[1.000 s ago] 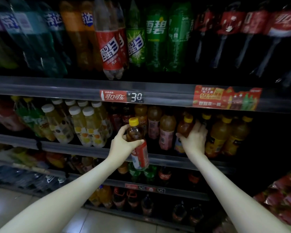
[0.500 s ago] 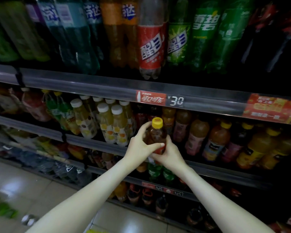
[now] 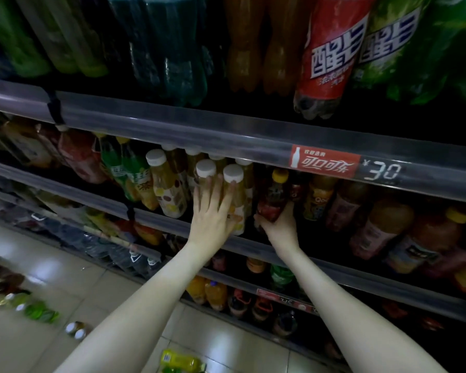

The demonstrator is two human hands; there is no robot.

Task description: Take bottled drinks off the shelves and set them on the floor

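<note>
The person stands close to a dim drinks shelf, both bare arms reaching to the middle shelf [image 3: 159,215]. The right hand [image 3: 279,224] is clamped round the lower part of a yellow-capped tea bottle [image 3: 273,195], dark drink with a red label. The bottle leans a little to the right, just inside the shelf front, next to an orange-labelled juice bottle [image 3: 319,200].

The left hand [image 3: 213,211] lies flat with its fingers stretched and spread. It presses against two white-capped juice bottles [image 3: 233,176] that stand side by side at the shelf front. The fingertips reach nearly to the caps, and the thumb sits low on the right-hand bottle. The two hands are near each other but apart.

More white-capped bottles stand behind and to the left, then green-labelled ones [image 3: 135,176]. On the rail above, a red Coca-Cola tag [image 3: 324,164] sits beside a price reading 30 [image 3: 382,172]. Big bottles fill the top shelf: a red-labelled one [image 3: 331,49], orange ones [image 3: 245,44] and teal ones [image 3: 167,49].

On the tiled floor [image 3: 226,343], a blurred row of bottles [image 3: 33,308] lies at the far left. A yellow bottle [image 3: 180,362] lies at the bottom edge between the arms.
</note>
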